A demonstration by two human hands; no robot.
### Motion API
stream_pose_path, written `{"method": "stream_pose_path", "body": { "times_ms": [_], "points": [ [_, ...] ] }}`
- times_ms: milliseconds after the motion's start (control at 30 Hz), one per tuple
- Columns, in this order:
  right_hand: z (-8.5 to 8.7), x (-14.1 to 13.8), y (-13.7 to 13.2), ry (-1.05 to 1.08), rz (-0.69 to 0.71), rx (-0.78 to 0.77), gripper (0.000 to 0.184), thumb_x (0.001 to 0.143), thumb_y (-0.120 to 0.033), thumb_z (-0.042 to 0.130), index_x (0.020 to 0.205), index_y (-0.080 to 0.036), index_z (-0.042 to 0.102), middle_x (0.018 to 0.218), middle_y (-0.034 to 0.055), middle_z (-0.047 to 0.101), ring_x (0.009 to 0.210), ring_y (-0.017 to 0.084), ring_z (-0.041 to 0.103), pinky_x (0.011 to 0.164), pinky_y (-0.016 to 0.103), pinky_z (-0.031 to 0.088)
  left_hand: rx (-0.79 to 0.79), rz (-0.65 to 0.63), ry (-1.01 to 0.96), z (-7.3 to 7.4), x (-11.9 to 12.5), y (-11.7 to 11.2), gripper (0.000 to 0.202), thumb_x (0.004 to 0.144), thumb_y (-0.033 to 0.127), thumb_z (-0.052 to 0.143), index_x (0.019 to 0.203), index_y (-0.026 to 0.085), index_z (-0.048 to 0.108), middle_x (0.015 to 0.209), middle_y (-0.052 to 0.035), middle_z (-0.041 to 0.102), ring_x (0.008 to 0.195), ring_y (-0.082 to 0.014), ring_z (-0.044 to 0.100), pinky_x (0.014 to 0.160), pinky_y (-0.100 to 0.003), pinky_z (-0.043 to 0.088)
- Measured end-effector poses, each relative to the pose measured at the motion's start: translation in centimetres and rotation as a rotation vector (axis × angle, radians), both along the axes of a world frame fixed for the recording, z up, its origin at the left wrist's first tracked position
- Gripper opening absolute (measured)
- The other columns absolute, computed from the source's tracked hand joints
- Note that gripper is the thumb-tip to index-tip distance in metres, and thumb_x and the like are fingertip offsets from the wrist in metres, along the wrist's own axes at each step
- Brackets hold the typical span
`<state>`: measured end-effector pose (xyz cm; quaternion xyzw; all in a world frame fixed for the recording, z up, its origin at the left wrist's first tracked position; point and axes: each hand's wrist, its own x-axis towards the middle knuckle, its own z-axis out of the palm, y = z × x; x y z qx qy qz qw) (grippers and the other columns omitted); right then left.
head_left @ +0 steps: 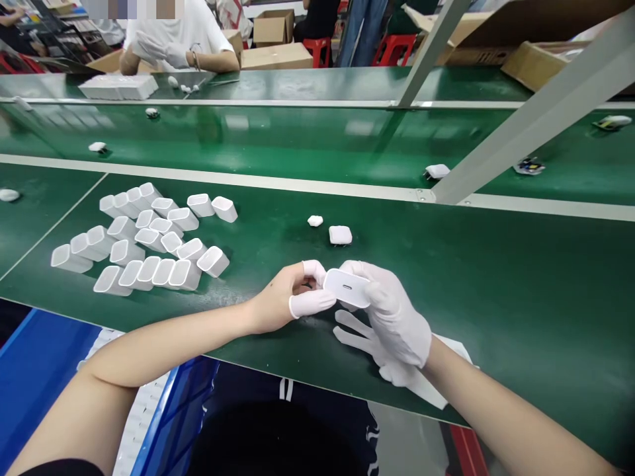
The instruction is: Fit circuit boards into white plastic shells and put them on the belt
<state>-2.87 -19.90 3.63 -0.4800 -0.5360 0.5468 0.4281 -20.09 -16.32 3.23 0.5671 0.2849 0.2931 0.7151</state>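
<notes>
A white charger housing point(346, 287) with a small oval port slot in its end face is held between both hands over the green bench. My left hand point(285, 297), bare except for white finger cots on thumb and forefinger, pinches its left edge. My right hand point(391, 307), in a white glove, grips the other side. Below the right hand lies a loose white glove point(397, 373). Off to the left stand several white charger shells point(124, 251) in uneven rows. Just beyond my hands are a white block point(340, 235) and a smaller white piece point(315, 221).
A sunken green channel point(278, 142) with scattered small parts runs beyond the bench's pale strip. A slanted metal post point(520, 112) rises at the right. Across from me sits a co-worker point(173, 39) with gloved hands. A blue bin point(169, 410) is below the front edge.
</notes>
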Motion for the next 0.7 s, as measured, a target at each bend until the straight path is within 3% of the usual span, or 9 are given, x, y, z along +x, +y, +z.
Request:
{"method": "stream_pose_path", "body": {
  "times_ms": [167, 267, 333, 433, 500, 600, 700],
  "points": [
    [0.2, 0.1, 0.0, -0.031, 0.009, 0.019, 0.060, 0.072, -0.079, 0.053, 0.064, -0.019, 0.052, 0.061, -0.0004, 0.044, 0.057, 0.013, 0.036, 0.055, 0.028, 0.029, 0.012, 0.005, -0.004, -0.2, 0.0, -0.1, 0.043, 0.069, 0.052, 0.073, 0.076, 0.016, 0.051, 0.071, 0.0021, 0.047, 0.065, -0.0115, 0.045, 0.061, -0.024, 0.037],
    [0.3, 0.1, 0.1, -0.016, -0.006, -0.006, 0.056, 0.072, -0.074, 0.056, 0.063, -0.019, 0.051, 0.061, -0.0009, 0.045, 0.057, 0.013, 0.037, 0.055, 0.027, 0.031, 0.093, 0.027, 0.031, -0.4, -0.2, 0.2, 0.036, 0.077, 0.049, 0.065, 0.080, 0.016, 0.052, 0.071, 0.0017, 0.047, 0.064, -0.0117, 0.044, 0.061, -0.025, 0.038],
    [0.4, 0.0, 0.3, 0.078, -0.025, -0.181, 0.055, 0.073, -0.074, 0.053, 0.064, -0.019, 0.052, 0.057, -0.0015, 0.044, 0.055, 0.012, 0.037, 0.053, 0.026, 0.033, 0.289, 0.082, 0.116, -0.5, -0.5, 0.6, 0.031, 0.080, 0.044, 0.061, 0.091, 0.016, 0.054, 0.076, 0.0001, 0.050, 0.067, -0.0134, 0.046, 0.064, -0.027, 0.040],
    [0.7, -0.5, 0.5, 0.337, 0.025, -0.506, 0.061, 0.077, -0.077, 0.036, 0.059, -0.020, 0.051, 0.046, -0.0021, 0.040, 0.044, 0.011, 0.032, 0.046, 0.025, 0.031, 0.740, 0.159, 0.251, -0.6, -0.9, 1.4, 0.050, 0.075, 0.039, 0.067, 0.118, 0.019, 0.052, 0.102, -0.0058, 0.055, 0.079, -0.0176, 0.050, 0.076, -0.032, 0.043],
    [0.8, -0.8, 0.6, 0.416, 0.082, -0.592, 0.062, 0.080, -0.074, 0.032, 0.053, -0.020, 0.048, 0.041, -0.0018, 0.038, 0.038, 0.009, 0.028, 0.043, 0.024, 0.026, 0.908, 0.138, 0.284, -0.6, -1.1, 1.8, 0.057, 0.074, 0.036, 0.067, 0.126, 0.021, 0.049, 0.109, -0.0068, 0.055, 0.081, -0.0182, 0.051, 0.077, -0.032, 0.045],
    [0.8, -1.0, 0.5, 0.341, 0.123, -0.601, 0.063, 0.083, -0.071, 0.029, 0.057, -0.019, 0.052, 0.044, -0.0009, 0.043, 0.038, 0.009, 0.031, 0.043, 0.024, 0.026, 0.867, 0.125, 0.282, -0.8, -1.1, 1.9, 0.045, 0.075, 0.031, 0.066, 0.117, 0.019, 0.055, 0.091, -0.0027, 0.057, 0.070, -0.0150, 0.051, 0.071, -0.030, 0.045],
    [0.6, -0.8, 0.3, 0.180, 0.096, -0.432, 0.062, 0.084, -0.072, 0.030, 0.067, -0.019, 0.056, 0.055, 0.0006, 0.050, 0.047, 0.011, 0.038, 0.050, 0.025, 0.034, 0.703, 0.207, 0.266, -0.9, -1.0, 1.7, 0.037, 0.071, 0.029, 0.069, 0.105, 0.015, 0.060, 0.074, 0.0021, 0.053, 0.062, -0.0123, 0.049, 0.065, -0.027, 0.044]
  ]
}}
